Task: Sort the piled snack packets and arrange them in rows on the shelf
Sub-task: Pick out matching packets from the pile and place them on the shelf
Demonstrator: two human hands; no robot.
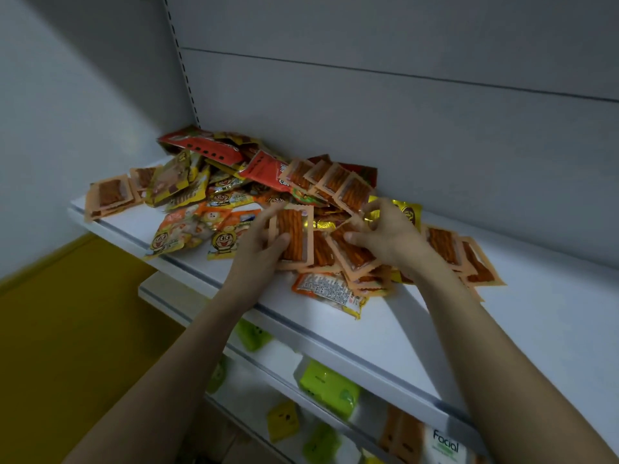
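Observation:
A loose pile of snack packets [234, 182] covers the white shelf [385, 333] against its back panel. My left hand [258, 242] grips a peach-edged packet of orange strips [294, 234] by its lower left side, thumb on its front. My right hand [385, 236] pinches another peach-edged strip packet [351, 254] lying tilted on the heap, fingers curled over its upper edge. More such packets fan out behind [335, 182] and to the right [445, 246]. Yellow cartoon-face packets [187, 234] lie at the left front, red ones [207, 147] at the back.
Two peach packets [110, 195] lie apart at the shelf's left end. The shelf's right part is bare white. Lower shelves hold green and yellow packs [330, 390] and a "Facial" pack [445, 443]. A yellow floor [67, 329] lies at the left.

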